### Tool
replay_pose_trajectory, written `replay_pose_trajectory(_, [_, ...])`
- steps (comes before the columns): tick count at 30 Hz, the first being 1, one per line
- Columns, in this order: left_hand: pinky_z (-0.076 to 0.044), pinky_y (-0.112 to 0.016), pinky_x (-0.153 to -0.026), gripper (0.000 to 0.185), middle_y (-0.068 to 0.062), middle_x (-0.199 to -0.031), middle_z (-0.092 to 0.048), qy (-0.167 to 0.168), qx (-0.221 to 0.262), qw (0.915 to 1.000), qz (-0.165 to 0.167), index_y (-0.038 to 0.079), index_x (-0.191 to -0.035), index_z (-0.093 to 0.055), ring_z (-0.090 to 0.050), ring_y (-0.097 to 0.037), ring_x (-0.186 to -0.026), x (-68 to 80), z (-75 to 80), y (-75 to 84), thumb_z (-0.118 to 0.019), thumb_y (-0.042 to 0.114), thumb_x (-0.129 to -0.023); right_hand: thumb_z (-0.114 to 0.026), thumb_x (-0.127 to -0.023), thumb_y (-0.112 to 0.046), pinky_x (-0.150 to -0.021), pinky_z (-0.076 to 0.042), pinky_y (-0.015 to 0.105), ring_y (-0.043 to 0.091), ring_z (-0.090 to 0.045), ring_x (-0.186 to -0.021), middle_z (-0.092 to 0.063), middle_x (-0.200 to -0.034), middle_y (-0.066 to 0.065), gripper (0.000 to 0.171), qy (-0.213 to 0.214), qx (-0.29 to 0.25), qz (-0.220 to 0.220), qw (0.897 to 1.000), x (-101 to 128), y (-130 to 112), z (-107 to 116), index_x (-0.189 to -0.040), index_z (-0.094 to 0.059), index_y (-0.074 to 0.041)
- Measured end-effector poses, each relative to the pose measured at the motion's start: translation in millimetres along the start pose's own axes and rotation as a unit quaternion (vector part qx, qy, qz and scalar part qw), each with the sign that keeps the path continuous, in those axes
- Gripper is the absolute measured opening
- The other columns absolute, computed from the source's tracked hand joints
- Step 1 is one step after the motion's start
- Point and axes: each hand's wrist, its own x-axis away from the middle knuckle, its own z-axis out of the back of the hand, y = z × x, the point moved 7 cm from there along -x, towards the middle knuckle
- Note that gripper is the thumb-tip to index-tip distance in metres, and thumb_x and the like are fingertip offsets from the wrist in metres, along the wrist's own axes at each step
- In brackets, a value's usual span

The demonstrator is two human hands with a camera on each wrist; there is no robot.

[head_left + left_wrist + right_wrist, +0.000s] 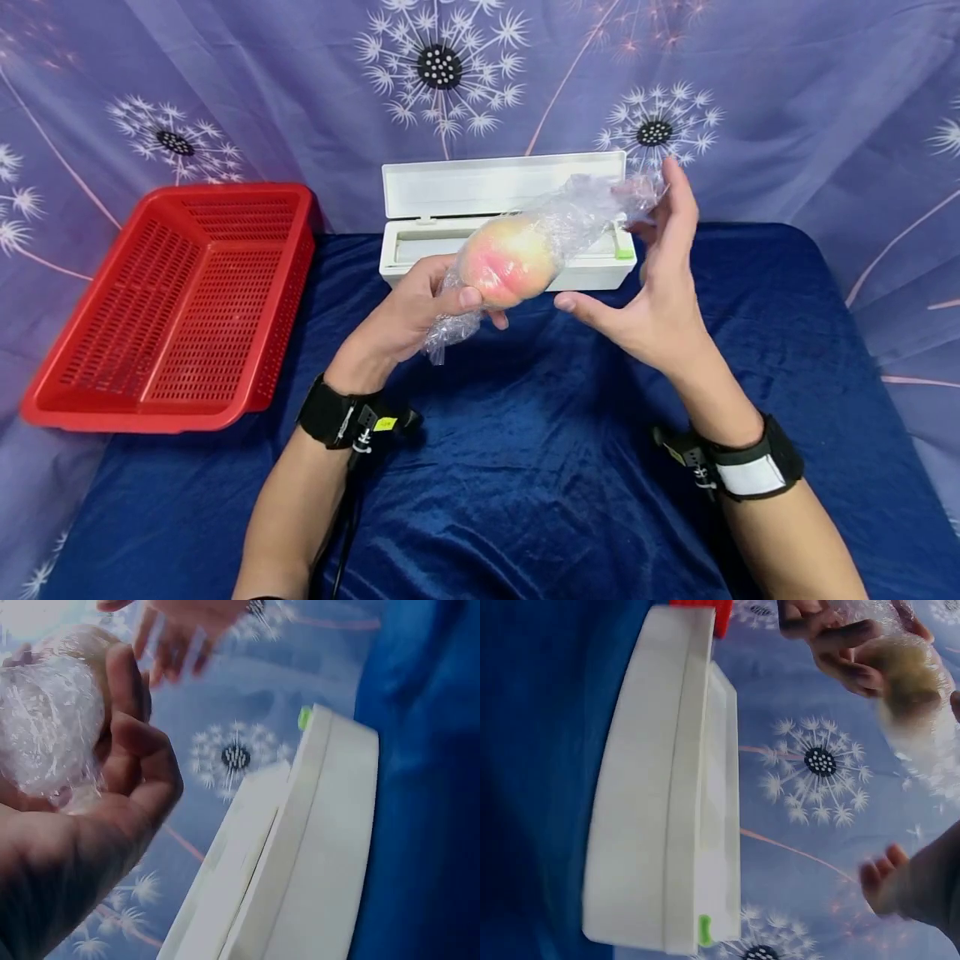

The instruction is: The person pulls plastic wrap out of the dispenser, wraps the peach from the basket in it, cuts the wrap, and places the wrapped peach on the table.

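My left hand (pixel 442 304) grips a pink-yellow round fruit (pixel 510 260) wrapped in clear plastic film, held in the air above the blue cloth. A twisted tail of film (pixel 600 200) runs up and right from the fruit to my right hand's fingertips (pixel 670 179). My right hand (pixel 648 267) is open, fingers straight and pointing up, thumb spread toward the fruit. The left wrist view shows the left hand (pixel 127 780) curled round the film-covered fruit (pixel 45 727). In the right wrist view the fruit (pixel 907 682) sits at the top right, with the right hand (pixel 907 889) low in the frame.
A white film dispenser box (pixel 510 250) stands open behind the hands, lid up, and fills both wrist views (pixel 300 855) (pixel 667 787). A red mesh basket (pixel 180 300) lies at the left. The blue table cloth (pixel 525 467) and a dandelion-print backdrop (pixel 787 100) surround them.
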Motion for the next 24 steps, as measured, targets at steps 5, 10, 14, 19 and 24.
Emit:
replay_pose_trajectory(5, [-0.056,-0.037,-0.091,0.093,-0.017,-0.114,-0.074,-0.052,0.083,0.9951,0.006,-0.006,-0.139,-0.056,-0.073,-0.026,-0.090,-1.1,-14.8,-5.3,-0.083,0.063,-0.084,-0.096,-0.079,-0.017,-0.121,-0.035,0.039,0.033,-0.040,-0.149,-0.034,-0.165,0.011,0.119,-0.126,-0.193,-0.038,0.972,4.9,5.2,-20.1,-0.168,-0.018,-0.009])
replay_pose_trajectory(10, [-0.052,-0.038,-0.085,0.095,-0.016,-0.114,-0.074,-0.087,0.080,0.9929,-0.005,-0.007,-0.140,-0.055,-0.072,-0.027,-0.089,-3.4,-28.7,-11.3,-0.073,0.071,-0.089,-0.091,-0.084,-0.009,-0.107,-0.050,0.037,0.031,-0.057,-0.133,-0.052,-0.151,0.015,0.090,-0.134,-0.301,-0.047,0.943,11.0,2.2,-29.6,-0.157,-0.040,-0.001])
replay_pose_trajectory(14, [-0.051,-0.038,-0.082,0.091,-0.014,-0.107,-0.074,-0.089,0.062,0.9940,-0.013,-0.006,-0.132,-0.060,-0.072,-0.027,-0.087,-6.0,-33.0,-14.8,-0.067,0.075,-0.091,-0.090,-0.087,-0.017,-0.098,-0.055,0.034,0.026,-0.063,-0.122,-0.060,-0.141,0.012,0.076,-0.106,-0.322,-0.051,0.940,13.1,2.9,-30.3,-0.149,-0.050,0.000])
replay_pose_trajectory(19, [-0.052,-0.038,-0.083,0.087,-0.011,-0.101,-0.072,-0.080,0.054,0.9953,-0.008,-0.002,-0.126,-0.063,-0.071,-0.026,-0.085,-5.4,-32.9,-16.9,-0.065,0.077,-0.091,-0.090,-0.088,-0.016,-0.096,-0.056,0.033,0.026,-0.065,-0.118,-0.060,-0.138,0.013,0.070,-0.094,-0.330,-0.054,0.938,13.1,4.6,-31.9,-0.146,-0.053,0.000])
replay_pose_trajectory(24, [-0.055,-0.044,-0.091,0.093,-0.015,-0.106,-0.071,-0.090,0.030,0.9955,-0.001,-0.008,-0.130,-0.061,-0.070,-0.030,-0.090,-3.2,-34.2,-13.0,-0.061,0.077,-0.093,-0.089,-0.088,-0.012,-0.096,-0.055,0.032,0.025,-0.064,-0.116,-0.061,-0.136,0.013,0.065,-0.087,-0.350,-0.062,0.931,14.7,5.6,-31.9,-0.143,-0.056,-0.001])
